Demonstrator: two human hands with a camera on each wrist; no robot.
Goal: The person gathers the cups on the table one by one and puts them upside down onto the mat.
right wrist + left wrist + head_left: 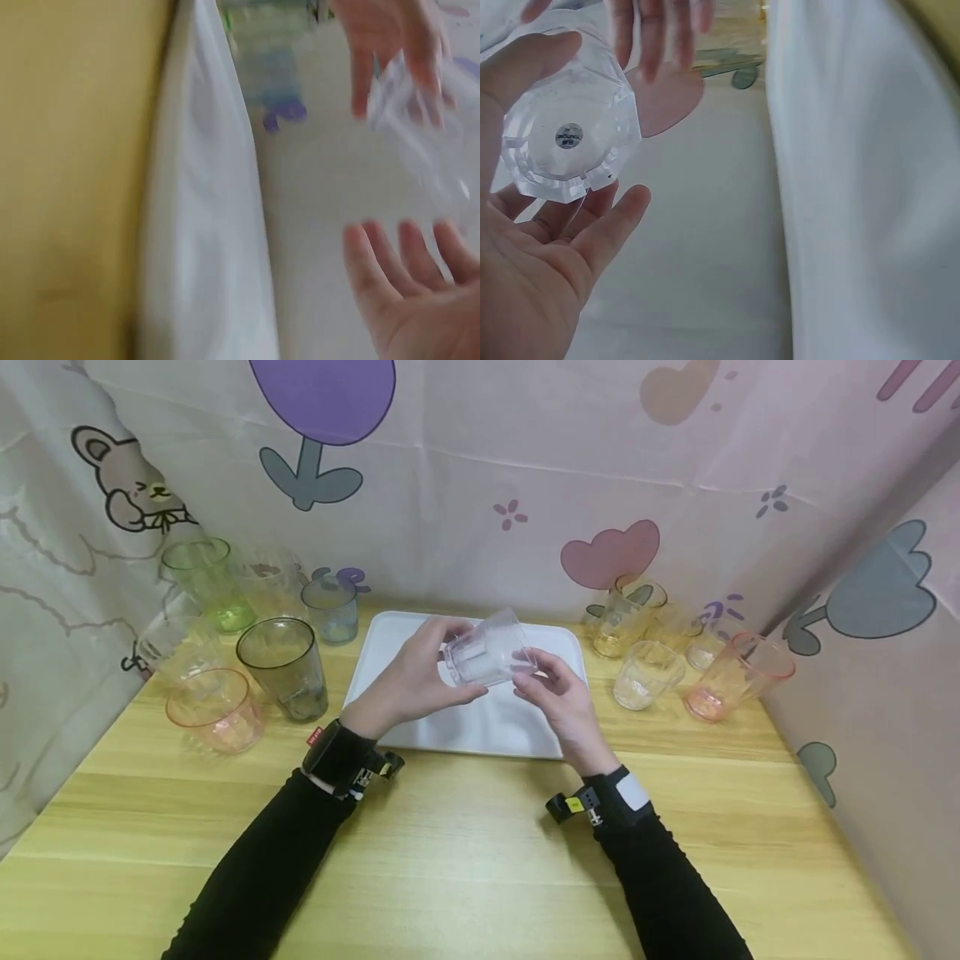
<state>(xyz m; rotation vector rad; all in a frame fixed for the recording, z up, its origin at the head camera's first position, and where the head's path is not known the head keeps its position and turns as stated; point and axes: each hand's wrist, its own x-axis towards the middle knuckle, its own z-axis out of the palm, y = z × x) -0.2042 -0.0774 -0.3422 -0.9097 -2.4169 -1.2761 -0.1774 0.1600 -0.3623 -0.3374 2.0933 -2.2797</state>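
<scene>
We hold the clear cup (pixel 489 650) tilted on its side just above the white tray (pixel 390 643). Our left hand (pixel 420 681) grips its base; our right hand (pixel 558 693) is relaxed and only touches its rim. We judge the cup is mid-transfer; next it needs turning upright and lowering onto the tray.

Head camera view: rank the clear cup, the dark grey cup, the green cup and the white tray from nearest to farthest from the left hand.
1. Clear cup: held in the left hand, over the tray.
2. White tray: directly beneath the hand.
3. Dark grey cup: on the table, left of the tray.
4. Green cup: far left, back by the curtain.
</scene>
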